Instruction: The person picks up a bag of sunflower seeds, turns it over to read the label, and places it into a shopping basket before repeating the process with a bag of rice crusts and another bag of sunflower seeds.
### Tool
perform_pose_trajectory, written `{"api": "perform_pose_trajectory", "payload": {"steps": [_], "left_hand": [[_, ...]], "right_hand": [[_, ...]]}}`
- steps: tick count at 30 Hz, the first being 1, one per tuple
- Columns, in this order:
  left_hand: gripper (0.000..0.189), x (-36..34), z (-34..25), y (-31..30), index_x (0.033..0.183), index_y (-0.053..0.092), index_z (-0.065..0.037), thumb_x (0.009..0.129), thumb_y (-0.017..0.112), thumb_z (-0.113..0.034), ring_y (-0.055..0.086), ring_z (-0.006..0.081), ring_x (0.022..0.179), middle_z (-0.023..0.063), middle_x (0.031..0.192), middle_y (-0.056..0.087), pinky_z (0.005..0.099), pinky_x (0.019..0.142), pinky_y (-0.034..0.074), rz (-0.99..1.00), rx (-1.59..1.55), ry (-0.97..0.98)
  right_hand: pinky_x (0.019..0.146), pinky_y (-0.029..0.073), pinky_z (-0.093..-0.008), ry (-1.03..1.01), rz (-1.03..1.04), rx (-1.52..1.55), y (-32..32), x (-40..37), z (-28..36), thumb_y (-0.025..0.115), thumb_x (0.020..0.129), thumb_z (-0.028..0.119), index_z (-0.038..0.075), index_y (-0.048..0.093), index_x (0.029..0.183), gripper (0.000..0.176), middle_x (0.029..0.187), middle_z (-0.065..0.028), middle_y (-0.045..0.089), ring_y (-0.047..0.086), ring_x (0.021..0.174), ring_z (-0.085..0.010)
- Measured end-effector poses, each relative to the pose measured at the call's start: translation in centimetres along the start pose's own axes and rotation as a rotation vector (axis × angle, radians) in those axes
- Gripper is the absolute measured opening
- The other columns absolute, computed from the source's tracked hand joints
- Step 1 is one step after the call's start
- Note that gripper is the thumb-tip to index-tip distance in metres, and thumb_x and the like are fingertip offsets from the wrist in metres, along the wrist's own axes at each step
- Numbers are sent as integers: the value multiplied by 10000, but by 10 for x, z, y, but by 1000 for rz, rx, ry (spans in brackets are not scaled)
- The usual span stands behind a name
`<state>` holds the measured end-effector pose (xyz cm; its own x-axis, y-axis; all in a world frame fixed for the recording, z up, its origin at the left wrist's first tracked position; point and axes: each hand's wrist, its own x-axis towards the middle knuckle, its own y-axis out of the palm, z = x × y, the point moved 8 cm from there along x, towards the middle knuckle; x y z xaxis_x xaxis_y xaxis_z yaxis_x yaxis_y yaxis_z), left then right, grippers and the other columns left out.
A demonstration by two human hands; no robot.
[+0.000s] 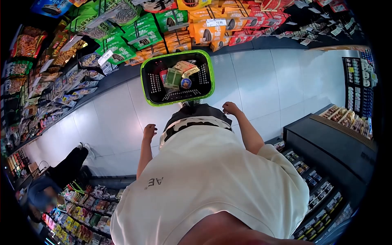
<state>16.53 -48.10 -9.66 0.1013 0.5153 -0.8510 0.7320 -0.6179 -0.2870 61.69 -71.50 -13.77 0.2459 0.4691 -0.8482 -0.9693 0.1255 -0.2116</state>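
Observation:
My left hand (150, 130) hangs beside my body, its fingers loosely bent and nothing in it. On the other side, my right hand (230, 108) hangs near my hip, fingers relaxed and slightly curled, also without anything in them. In front of my feet is a black shopping basket with a lime-green rim (212, 77), apart from both hands. Inside it lie a green package (173, 78), a beige and red package (186, 68) and a round item with a blue top (186, 83). Something red shows by the basket's left wall.
Ahead hang rows of snack bags, with green bags (143, 32), orange bags (204, 32) and red bags (257, 22). A dark display unit (326, 143) stands at the right. Another person (45, 196) is by the shelves at lower left. Pale floor tiles (265, 77) run between.

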Motion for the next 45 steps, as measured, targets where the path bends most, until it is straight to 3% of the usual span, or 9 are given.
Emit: {"api": "perform_pose_trajectory", "payload": {"steps": [3, 10, 19, 33, 37, 39, 43, 45], "left_hand": [[274, -6, 5, 2, 1000, 590, -19, 828, 444, -174, 596, 145, 696, 100, 802, 638, 257, 570, 509, -30, 28, 5], [261, -40, 6, 6, 991, 594, -20, 843, 443, -174, 599, 163, 737, 102, 822, 632, 274, 599, 498, -75, 25, 19], [259, -44, 44, -17, 982, 611, -16, 806, 449, -117, 590, 170, 724, 102, 832, 623, 277, 607, 495, -153, 78, -44], [257, 17, 9, -109, 1022, 575, -1, 829, 450, -116, 575, 149, 789, 100, 872, 606, 250, 647, 494, 3, 32, 46], [250, 28, 26, -131, 1000, 587, -1, 832, 443, -118, 588, 154, 802, 101, 868, 611, 257, 631, 496, 13, 50, 13], [249, 33, 37, -139, 981, 597, -1, 830, 435, -113, 598, 157, 799, 102, 861, 616, 264, 620, 498, 16, 71, 0], [233, 51, 56, -147, 962, 605, -8, 830, 444, -114, 599, 153, 754, 104, 815, 619, 264, 596, 494, 1, 179, -7], [231, 60, 20, -135, 972, 601, -10, 833, 443, -106, 593, 154, 740, 104, 822, 614, 267, 609, 501, 23, 346, 157]], "right_hand": [[475, 494, -274, 26, 33, -5, 1, 2, -15, 475, 814, 182, 0, 575, 909, 229, 735, -112, 635, 623, 593, -169], [492, 503, -274, 65, 35, 14, -5, 30, -50, 466, 810, 175, -8, 572, 921, 239, 759, -125, 645, 636, 614, -188], [484, 492, -273, 59, -19, 45, 4, 32, -22, 455, 801, 147, -10, 580, 900, 224, 713, -119, 636, 628, 580, -182], [526, 484, -283, 108, -154, 125, 85, 24, 23, 456, 821, 170, -3, 573, 907, 226, 720, -114, 632, 629, 592, -185], [536, 484, -283, 99, -191, 201, 114, 29, 35, 461, 825, 161, -12, 566, 907, 219, 723, -121, 629, 628, 594, -188], [545, 497, -264, 130, -138, 180, 128, 38, 34, 450, 853, 155, 18, 515, 1014, 221, 785, -113, 624, 633, 652, -175], [554, 498, -275, 87, -173, 150, 134, 60, 43, 468, 830, 119, -7, 476, 1054, 257, 792, -125, 623, 634, 660, -188], [556, 497, -280, 57, -186, 128, 130, 75, 49, 474, 820, 109, -15, 463, 1066, 276, 795, -130, 622, 635, 663, -193]]}}
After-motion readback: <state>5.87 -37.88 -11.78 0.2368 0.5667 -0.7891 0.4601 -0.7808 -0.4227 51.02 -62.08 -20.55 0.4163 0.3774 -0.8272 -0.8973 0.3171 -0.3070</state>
